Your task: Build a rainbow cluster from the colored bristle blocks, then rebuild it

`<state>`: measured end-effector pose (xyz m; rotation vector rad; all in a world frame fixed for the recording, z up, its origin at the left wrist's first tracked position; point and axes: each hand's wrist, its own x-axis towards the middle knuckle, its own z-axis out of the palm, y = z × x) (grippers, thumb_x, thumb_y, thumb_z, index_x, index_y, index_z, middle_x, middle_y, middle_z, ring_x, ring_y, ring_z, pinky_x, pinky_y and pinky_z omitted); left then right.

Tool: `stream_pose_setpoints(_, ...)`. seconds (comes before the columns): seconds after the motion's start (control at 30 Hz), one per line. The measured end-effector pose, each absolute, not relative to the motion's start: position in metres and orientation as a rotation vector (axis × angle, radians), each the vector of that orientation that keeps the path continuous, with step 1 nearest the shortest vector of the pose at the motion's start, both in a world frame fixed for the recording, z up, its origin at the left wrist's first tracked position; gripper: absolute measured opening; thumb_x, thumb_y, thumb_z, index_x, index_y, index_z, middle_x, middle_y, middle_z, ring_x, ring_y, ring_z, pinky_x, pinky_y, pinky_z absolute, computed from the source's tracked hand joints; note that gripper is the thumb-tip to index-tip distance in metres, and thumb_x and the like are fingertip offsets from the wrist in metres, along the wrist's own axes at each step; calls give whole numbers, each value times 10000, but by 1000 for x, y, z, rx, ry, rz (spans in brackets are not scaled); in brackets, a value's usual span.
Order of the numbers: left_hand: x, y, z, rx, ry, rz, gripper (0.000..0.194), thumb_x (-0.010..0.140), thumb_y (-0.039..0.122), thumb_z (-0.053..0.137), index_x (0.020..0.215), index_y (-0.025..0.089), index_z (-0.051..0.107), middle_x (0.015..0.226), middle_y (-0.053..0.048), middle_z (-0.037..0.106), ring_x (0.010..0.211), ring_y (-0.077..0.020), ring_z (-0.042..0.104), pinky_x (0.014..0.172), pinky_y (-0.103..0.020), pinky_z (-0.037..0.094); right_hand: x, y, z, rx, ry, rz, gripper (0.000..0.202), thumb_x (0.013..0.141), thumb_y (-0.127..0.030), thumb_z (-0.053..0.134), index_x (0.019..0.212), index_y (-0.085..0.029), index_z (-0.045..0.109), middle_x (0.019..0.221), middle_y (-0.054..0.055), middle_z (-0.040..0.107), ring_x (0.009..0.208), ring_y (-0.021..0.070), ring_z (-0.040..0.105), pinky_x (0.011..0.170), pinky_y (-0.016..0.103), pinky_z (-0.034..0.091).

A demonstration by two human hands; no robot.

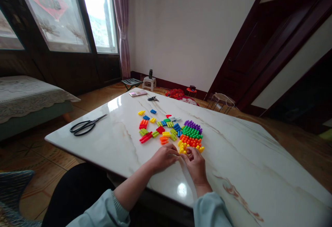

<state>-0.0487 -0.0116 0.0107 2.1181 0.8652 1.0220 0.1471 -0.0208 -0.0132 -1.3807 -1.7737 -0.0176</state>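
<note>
Both hands are low over a white marbled table [124, 144], at the near edge of a block of round-headed plastic pieces set in colour bands. Purple pieces [193, 126] lie farthest, then green pieces [192, 132], orange pieces [190, 141] and, nearest me, yellow pieces [183, 147]. My right hand [194, 159] has its fingers pinched against the yellow band, on a yellow piece. My left hand [166, 156] is beside it with fingers curled together; whatever they hold is hidden. Left of the block lie loose plastic pieces, among them red pieces [146, 137] and blue pieces [176, 127].
Black-handled scissors [86, 125] lie at the table's left side. Toward the far corner are a phone [138, 93] and a small dark pliers-like tool [153, 98]. Beyond the table stand a white stool [149, 83] and a folding stool [131, 82]. A covered bed [31, 95] is at left.
</note>
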Motion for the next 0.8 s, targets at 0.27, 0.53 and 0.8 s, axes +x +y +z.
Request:
stream_pose_setpoints(0.27,-49,-13,21,2297,816,934,235,846,235,586,1046,237,708,1095,-63,684,994,-210,591,917,-339,441,150,-23,-12,-1470,-1780,-105,308,892,-460,511,927,-178,629,798,52,659,637,150,598,597,252,467)
stream_pose_setpoints(0.53,-51,-15,22,2380,788,907,197,837,230,592,992,258,711,1162,-46,675,977,-210,592,896,-343,429,150,-25,-10,-1570,-1676,-181,265,896,-408,496,951,-177,614,811,47,681,583,144,596,556,250,415)
stream_pose_setpoints(0.8,-50,-12,17,2356,755,909,221,831,213,586,1010,249,710,1105,-47,697,962,-198,614,936,-354,416,143,-31,-1,-1451,-1934,-151,269,920,-359,488,754,-205,633,705,14,664,602,125,591,582,229,369)
